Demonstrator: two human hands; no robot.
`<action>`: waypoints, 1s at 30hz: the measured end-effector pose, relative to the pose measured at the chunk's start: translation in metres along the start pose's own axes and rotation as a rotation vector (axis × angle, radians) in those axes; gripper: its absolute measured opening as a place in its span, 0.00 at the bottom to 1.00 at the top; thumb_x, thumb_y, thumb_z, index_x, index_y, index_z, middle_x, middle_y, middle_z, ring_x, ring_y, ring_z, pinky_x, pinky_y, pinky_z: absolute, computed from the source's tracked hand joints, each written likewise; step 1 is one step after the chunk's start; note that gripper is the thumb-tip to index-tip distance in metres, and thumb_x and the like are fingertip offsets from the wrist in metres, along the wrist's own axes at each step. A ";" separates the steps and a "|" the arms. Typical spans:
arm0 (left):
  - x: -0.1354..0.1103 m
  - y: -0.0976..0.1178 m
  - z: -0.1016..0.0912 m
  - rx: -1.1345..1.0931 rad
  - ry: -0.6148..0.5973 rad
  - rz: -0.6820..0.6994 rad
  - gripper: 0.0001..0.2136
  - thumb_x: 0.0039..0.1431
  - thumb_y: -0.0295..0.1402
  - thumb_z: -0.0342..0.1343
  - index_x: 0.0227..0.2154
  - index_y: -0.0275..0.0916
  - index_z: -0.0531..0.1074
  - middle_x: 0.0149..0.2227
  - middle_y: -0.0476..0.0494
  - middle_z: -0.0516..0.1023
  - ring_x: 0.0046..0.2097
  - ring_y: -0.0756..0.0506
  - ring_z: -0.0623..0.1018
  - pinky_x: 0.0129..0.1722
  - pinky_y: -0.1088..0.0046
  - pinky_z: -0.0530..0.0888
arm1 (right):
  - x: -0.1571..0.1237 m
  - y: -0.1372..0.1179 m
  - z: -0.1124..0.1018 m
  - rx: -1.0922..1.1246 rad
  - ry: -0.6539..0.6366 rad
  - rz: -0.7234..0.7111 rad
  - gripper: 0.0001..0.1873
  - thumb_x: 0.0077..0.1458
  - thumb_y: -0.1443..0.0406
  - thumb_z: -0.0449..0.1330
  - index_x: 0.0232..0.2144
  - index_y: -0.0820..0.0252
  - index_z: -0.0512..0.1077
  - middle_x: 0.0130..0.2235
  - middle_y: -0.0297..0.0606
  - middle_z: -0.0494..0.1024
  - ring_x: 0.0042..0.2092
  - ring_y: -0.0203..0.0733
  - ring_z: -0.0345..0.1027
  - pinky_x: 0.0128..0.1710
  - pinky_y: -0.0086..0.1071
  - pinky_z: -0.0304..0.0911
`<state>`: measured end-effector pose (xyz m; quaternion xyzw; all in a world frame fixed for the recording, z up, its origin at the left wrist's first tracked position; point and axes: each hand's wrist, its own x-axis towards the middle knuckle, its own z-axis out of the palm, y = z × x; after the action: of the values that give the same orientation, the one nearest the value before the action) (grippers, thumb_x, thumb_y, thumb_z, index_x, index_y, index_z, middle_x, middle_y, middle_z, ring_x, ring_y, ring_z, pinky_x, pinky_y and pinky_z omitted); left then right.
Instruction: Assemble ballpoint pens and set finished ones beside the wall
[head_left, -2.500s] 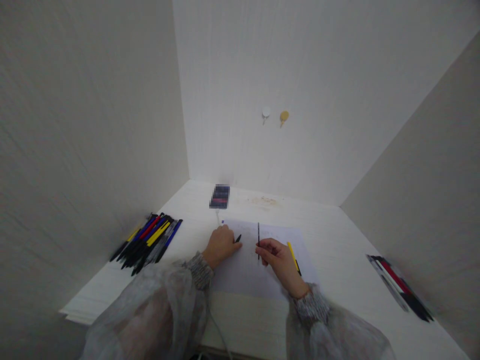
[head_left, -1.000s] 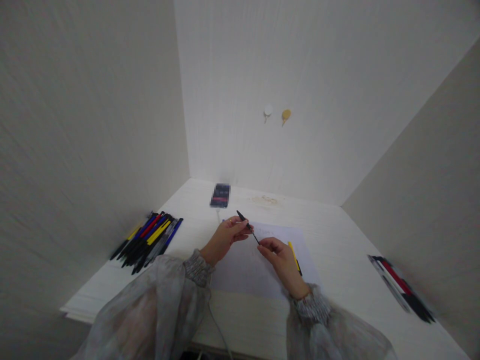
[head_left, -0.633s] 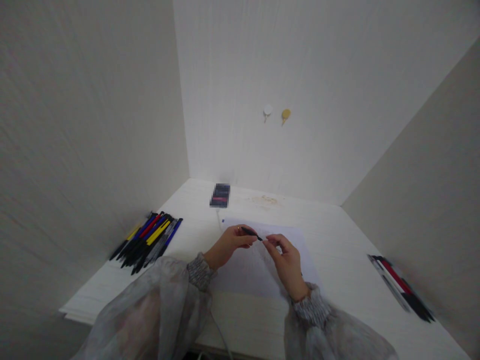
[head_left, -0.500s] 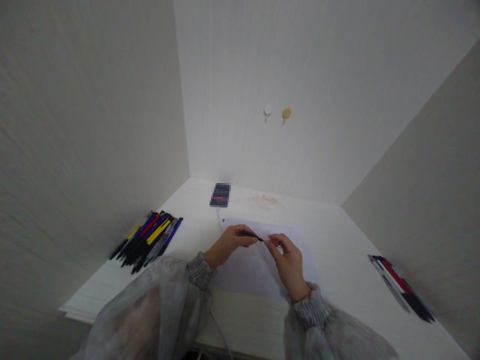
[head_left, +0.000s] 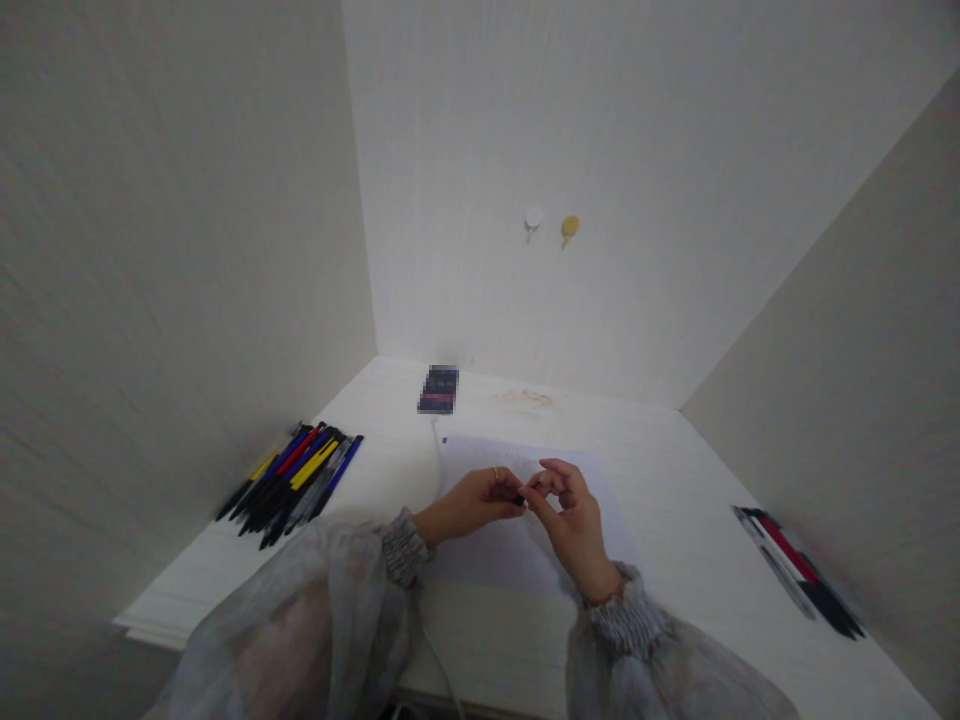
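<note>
from my end i see both bare hands close tog., mid-view, over the white sheet of paper [head_left: 491, 555] on the white table [head_left: 667, 510]. left hand [head_left: 472, 503] is narrow: thumb + fingers nipped on a small black pen part [head_left: 520, 500], mostly hidden by the fingertips. right hand [head_left: 574, 530] meets it from the other side, thumb + index in a tight pinch at the part's end, other fingers curled loosely above; i can't tell if that pinch actually grips it. so the black bit sits btwn the two hands, above the paper. gold ring [head_left: 495, 474] on a left finger, grey sheer sleeves [head_left: 289, 625] w/ gathered cuffs on both arms.

far l. of the hands: heap of pens [head_left: 292, 485], mixed blk, yellow, red, blue, grey. far r.: smaller pile of pens [head_left: 799, 572], red + blk + grey, near the side wall. behind the paper's top l. corner, a blurred dark device [head_left: 439, 390] w/ a white cable [head_left: 436, 445]. back wall: white hook [head_left: 533, 217], yellow hook [head_left: 571, 226] beside it.
</note>
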<state>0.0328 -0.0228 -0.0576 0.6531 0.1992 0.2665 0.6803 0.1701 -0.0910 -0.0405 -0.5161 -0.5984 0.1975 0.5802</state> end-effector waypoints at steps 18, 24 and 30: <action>0.005 0.002 -0.004 -0.159 0.163 0.107 0.14 0.44 0.26 0.52 0.37 0.38 0.60 0.27 0.51 0.67 0.29 0.53 0.65 0.27 0.77 0.57 | 0.029 0.010 -0.060 -0.446 0.020 0.171 0.13 0.48 0.58 0.52 0.27 0.61 0.71 0.26 0.38 0.74 0.28 0.39 0.66 0.31 0.32 0.60; 0.001 0.008 -0.005 -0.107 0.233 0.071 0.17 0.43 0.23 0.48 0.39 0.37 0.59 0.27 0.51 0.69 0.28 0.53 0.64 0.29 0.76 0.58 | 0.024 0.021 -0.048 -0.863 -0.383 0.200 0.10 0.47 0.62 0.53 0.22 0.60 0.71 0.24 0.38 0.74 0.26 0.39 0.66 0.26 0.29 0.54; 0.000 0.008 -0.006 -0.072 0.237 0.048 0.16 0.43 0.24 0.49 0.39 0.37 0.60 0.26 0.51 0.71 0.26 0.53 0.64 0.26 0.77 0.58 | 0.014 0.015 -0.032 -1.080 -0.440 0.190 0.07 0.46 0.67 0.52 0.26 0.61 0.70 0.28 0.42 0.74 0.31 0.41 0.66 0.27 0.29 0.52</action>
<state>0.0287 -0.0181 -0.0498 0.5968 0.2527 0.3649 0.6684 0.2077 -0.0850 -0.0385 -0.7366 -0.6716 0.0181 0.0774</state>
